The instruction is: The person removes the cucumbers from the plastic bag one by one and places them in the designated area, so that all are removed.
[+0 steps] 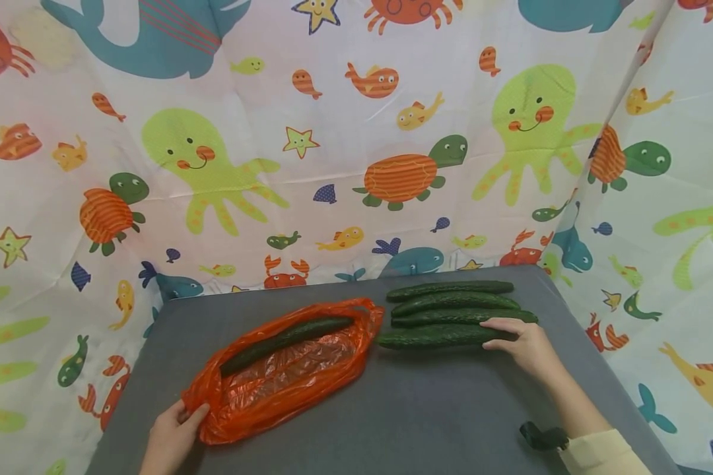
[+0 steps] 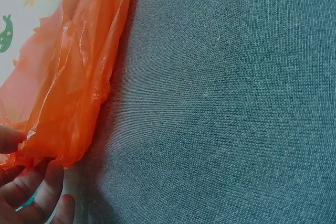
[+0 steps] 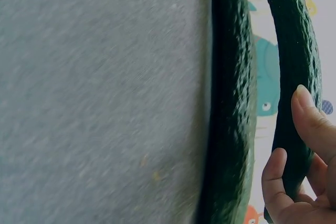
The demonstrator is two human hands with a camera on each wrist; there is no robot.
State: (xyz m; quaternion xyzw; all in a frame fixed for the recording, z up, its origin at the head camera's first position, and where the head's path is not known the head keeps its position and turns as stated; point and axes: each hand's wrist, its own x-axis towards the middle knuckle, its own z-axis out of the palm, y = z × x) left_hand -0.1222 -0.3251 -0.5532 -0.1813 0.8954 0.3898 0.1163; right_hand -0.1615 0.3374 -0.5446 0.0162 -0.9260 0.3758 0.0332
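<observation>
In the head view my left hand [image 1: 175, 432] pinches the near left end of an orange plastic bag [image 1: 297, 399]. The left wrist view shows fingers and thumb gathered on the crumpled bag film [image 2: 84, 77]. The bag lies with its opening upward, and one cucumber [image 1: 285, 343] rests inside along its far side. To the right, my right hand [image 1: 529, 349] grips the right end of the nearest cucumber [image 1: 434, 337] between thumb and fingers. In the right wrist view that cucumber [image 3: 294, 40] appears apart from another cucumber [image 3: 231, 103] beside it.
Three more cucumbers [image 1: 451, 288] lie in a row just behind the held one. All rest on a grey cloth-covered table [image 1: 404, 409]. A curtain printed with sea animals [image 1: 333, 231] surrounds the table. Beside the right sleeve [image 1: 600, 452] is a small dark curved thing [image 1: 541, 437].
</observation>
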